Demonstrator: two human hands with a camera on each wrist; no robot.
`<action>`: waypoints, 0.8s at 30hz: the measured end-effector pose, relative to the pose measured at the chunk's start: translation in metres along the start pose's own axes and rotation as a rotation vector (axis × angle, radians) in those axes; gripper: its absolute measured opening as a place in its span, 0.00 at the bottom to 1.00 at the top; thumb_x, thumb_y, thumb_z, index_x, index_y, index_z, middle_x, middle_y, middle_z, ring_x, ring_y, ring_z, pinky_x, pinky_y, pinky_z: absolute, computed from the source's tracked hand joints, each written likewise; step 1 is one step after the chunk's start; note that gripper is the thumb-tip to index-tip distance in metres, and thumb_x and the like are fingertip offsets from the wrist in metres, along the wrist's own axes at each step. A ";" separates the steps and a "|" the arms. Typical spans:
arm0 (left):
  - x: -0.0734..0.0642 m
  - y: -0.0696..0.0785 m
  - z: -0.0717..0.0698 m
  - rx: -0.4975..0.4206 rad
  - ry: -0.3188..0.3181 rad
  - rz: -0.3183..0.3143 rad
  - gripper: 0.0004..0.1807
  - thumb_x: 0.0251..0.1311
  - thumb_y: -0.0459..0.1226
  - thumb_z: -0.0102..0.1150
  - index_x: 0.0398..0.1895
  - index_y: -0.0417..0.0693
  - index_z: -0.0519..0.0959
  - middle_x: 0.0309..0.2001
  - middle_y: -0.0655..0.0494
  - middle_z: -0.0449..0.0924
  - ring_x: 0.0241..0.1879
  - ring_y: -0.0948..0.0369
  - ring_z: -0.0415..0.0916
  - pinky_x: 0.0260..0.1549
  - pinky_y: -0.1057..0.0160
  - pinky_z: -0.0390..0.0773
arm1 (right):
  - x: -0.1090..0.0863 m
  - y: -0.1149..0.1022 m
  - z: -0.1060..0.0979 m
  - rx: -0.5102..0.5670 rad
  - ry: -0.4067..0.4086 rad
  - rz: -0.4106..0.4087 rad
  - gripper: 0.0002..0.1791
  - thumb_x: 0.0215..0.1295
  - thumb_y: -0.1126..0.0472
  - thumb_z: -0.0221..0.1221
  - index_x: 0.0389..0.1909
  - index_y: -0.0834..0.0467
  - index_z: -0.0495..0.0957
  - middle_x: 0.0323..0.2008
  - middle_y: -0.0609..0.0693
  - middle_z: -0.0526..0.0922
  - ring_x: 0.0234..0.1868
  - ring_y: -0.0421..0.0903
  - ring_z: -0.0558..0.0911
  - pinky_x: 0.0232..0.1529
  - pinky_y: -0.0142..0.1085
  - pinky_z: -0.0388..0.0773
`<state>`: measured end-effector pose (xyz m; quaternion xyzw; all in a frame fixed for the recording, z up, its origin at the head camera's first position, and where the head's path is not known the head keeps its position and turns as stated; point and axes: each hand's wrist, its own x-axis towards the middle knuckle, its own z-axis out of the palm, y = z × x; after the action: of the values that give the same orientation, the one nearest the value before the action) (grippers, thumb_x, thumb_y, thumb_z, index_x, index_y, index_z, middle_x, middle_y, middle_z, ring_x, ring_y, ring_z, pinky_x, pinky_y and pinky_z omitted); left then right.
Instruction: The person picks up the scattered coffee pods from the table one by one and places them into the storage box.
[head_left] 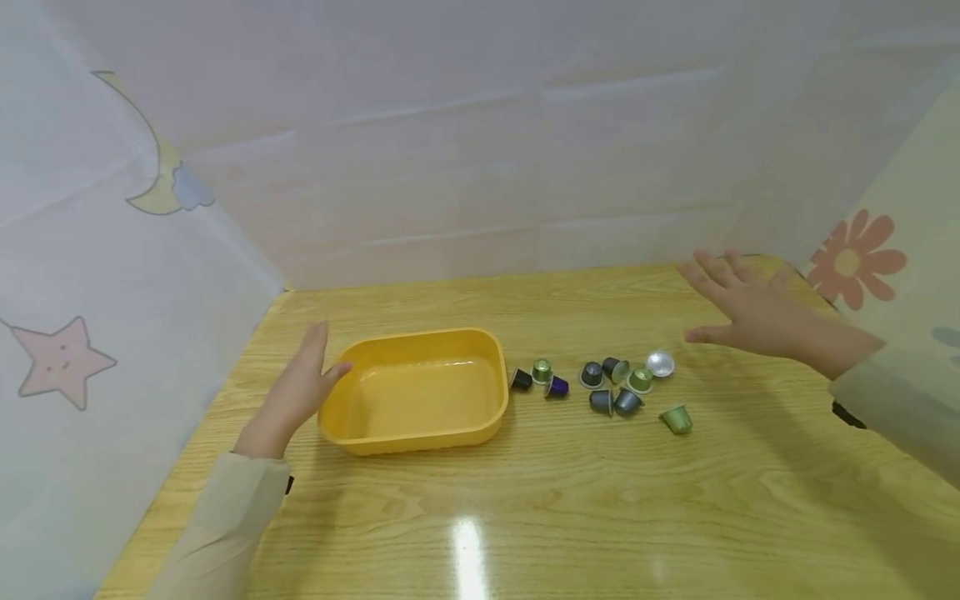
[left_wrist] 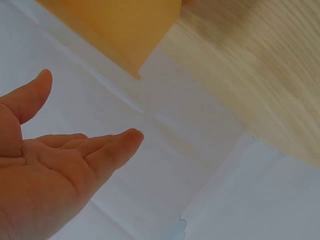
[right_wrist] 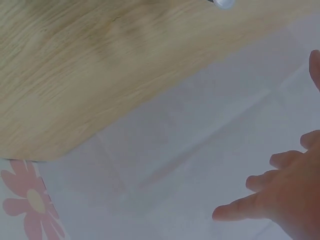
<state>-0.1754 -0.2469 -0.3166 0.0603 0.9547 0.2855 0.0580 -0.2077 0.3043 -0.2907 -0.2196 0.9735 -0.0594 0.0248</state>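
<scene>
My left hand is beside the left end of a yellow plastic basin, its fingers straight and thumb spread toward the rim. In the left wrist view the palm shows bare, with the basin's edge above it. The right hand hovers over the table's right part with fingers fanned out, holding nothing. Between the hands lie several coffee capsules: a black one and a purple one near the basin, grey ones, green ones, and one showing its silver lid.
The wooden table meets pale cloth walls at the back and sides. Prints on the cloth include a star, a moon and a red flower. Bright light reflects off the table's front.
</scene>
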 end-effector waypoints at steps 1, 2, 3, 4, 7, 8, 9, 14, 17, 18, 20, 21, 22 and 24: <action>-0.002 -0.002 0.001 -0.013 -0.012 -0.018 0.45 0.74 0.40 0.48 0.75 0.33 0.29 0.74 0.31 0.25 0.72 0.36 0.28 0.67 0.35 0.40 | 0.000 0.000 0.002 0.012 0.007 -0.014 0.56 0.63 0.47 0.64 0.78 0.54 0.33 0.75 0.65 0.33 0.71 0.72 0.32 0.51 0.83 0.30; -0.003 -0.003 0.002 -0.018 -0.021 -0.035 0.44 0.74 0.40 0.48 0.74 0.31 0.30 0.74 0.29 0.28 0.72 0.35 0.31 0.67 0.35 0.41 | 0.000 0.000 0.004 0.021 0.014 -0.029 0.56 0.63 0.48 0.65 0.78 0.53 0.35 0.76 0.64 0.34 0.71 0.72 0.33 0.51 0.82 0.31; -0.005 -0.005 0.002 -0.024 -0.031 -0.052 0.43 0.74 0.40 0.47 0.74 0.30 0.31 0.73 0.28 0.31 0.71 0.34 0.33 0.67 0.35 0.43 | -0.001 0.001 0.007 0.025 0.024 -0.049 0.56 0.62 0.49 0.66 0.78 0.54 0.37 0.76 0.64 0.37 0.72 0.72 0.35 0.52 0.82 0.32; -0.007 -0.006 0.003 -0.028 -0.039 -0.065 0.42 0.75 0.39 0.47 0.74 0.29 0.32 0.73 0.26 0.33 0.71 0.33 0.35 0.67 0.34 0.45 | -0.001 0.001 0.009 0.036 0.030 -0.068 0.55 0.61 0.51 0.66 0.78 0.53 0.39 0.76 0.64 0.39 0.72 0.71 0.37 0.52 0.82 0.32; -0.011 -0.011 0.005 -0.054 -0.063 -0.099 0.40 0.75 0.39 0.45 0.73 0.27 0.34 0.71 0.24 0.38 0.69 0.30 0.43 0.64 0.34 0.53 | -0.004 0.003 0.018 0.080 0.038 -0.126 0.54 0.60 0.54 0.68 0.78 0.52 0.42 0.75 0.65 0.44 0.73 0.70 0.40 0.54 0.80 0.27; -0.013 -0.012 0.006 -0.070 -0.068 -0.109 0.40 0.75 0.39 0.44 0.73 0.27 0.34 0.71 0.23 0.39 0.68 0.30 0.45 0.64 0.34 0.55 | -0.004 0.004 0.022 0.088 0.041 -0.147 0.54 0.59 0.56 0.68 0.78 0.51 0.43 0.75 0.64 0.46 0.73 0.69 0.41 0.55 0.80 0.27; -0.014 -0.014 0.007 -0.095 -0.072 -0.116 0.39 0.75 0.38 0.44 0.73 0.27 0.34 0.71 0.23 0.39 0.68 0.30 0.46 0.63 0.35 0.57 | -0.005 0.005 0.026 0.097 0.048 -0.174 0.53 0.59 0.57 0.68 0.78 0.51 0.45 0.74 0.64 0.48 0.73 0.68 0.42 0.55 0.80 0.29; -0.020 -0.021 0.013 -0.269 -0.083 -0.133 0.36 0.76 0.34 0.41 0.73 0.27 0.35 0.71 0.24 0.41 0.68 0.33 0.50 0.62 0.39 0.62 | -0.005 0.012 0.045 0.099 0.125 -0.303 0.52 0.53 0.63 0.71 0.77 0.49 0.52 0.75 0.56 0.54 0.74 0.60 0.49 0.52 0.82 0.44; -0.023 -0.025 0.016 -0.382 -0.081 -0.141 0.35 0.75 0.31 0.41 0.74 0.29 0.35 0.72 0.26 0.41 0.69 0.35 0.48 0.63 0.41 0.62 | -0.005 0.014 0.053 0.104 0.156 -0.340 0.53 0.50 0.66 0.72 0.76 0.48 0.54 0.73 0.56 0.58 0.72 0.61 0.54 0.51 0.81 0.48; -0.023 -0.026 0.017 -0.414 -0.079 -0.148 0.35 0.75 0.31 0.40 0.74 0.30 0.35 0.72 0.27 0.41 0.70 0.35 0.48 0.64 0.42 0.62 | -0.004 0.014 0.055 0.112 0.157 -0.345 0.53 0.49 0.66 0.72 0.76 0.48 0.55 0.72 0.58 0.60 0.71 0.63 0.56 0.51 0.81 0.49; -0.024 -0.028 0.020 -0.463 -0.066 -0.164 0.34 0.75 0.30 0.40 0.75 0.31 0.36 0.73 0.28 0.42 0.71 0.37 0.46 0.64 0.43 0.63 | -0.003 0.015 0.059 0.123 0.145 -0.341 0.54 0.48 0.67 0.72 0.76 0.47 0.55 0.70 0.62 0.62 0.70 0.66 0.58 0.52 0.80 0.49; -0.024 -0.029 0.021 -0.485 -0.058 -0.173 0.34 0.75 0.30 0.40 0.75 0.32 0.37 0.73 0.29 0.42 0.71 0.38 0.46 0.64 0.43 0.62 | -0.003 0.015 0.061 0.128 0.137 -0.337 0.53 0.48 0.67 0.72 0.75 0.48 0.56 0.69 0.63 0.63 0.68 0.68 0.59 0.53 0.80 0.49; -0.024 -0.030 0.022 -0.507 -0.049 -0.181 0.34 0.75 0.30 0.40 0.75 0.31 0.37 0.73 0.30 0.42 0.71 0.38 0.46 0.64 0.43 0.62 | -0.003 0.015 0.063 0.134 0.130 -0.333 0.53 0.48 0.67 0.72 0.75 0.48 0.57 0.68 0.64 0.64 0.68 0.68 0.59 0.53 0.79 0.49; -0.025 -0.030 0.024 -0.542 -0.035 -0.197 0.33 0.75 0.29 0.41 0.75 0.31 0.39 0.73 0.31 0.43 0.72 0.40 0.46 0.64 0.44 0.62 | -0.001 0.017 0.067 0.143 0.120 -0.328 0.52 0.48 0.66 0.72 0.75 0.50 0.58 0.67 0.65 0.64 0.68 0.68 0.59 0.54 0.79 0.49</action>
<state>-0.1500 -0.2629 -0.3512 -0.0455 0.8438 0.5221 0.1157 -0.2088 0.3128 -0.3596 -0.3690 0.9177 -0.1448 -0.0276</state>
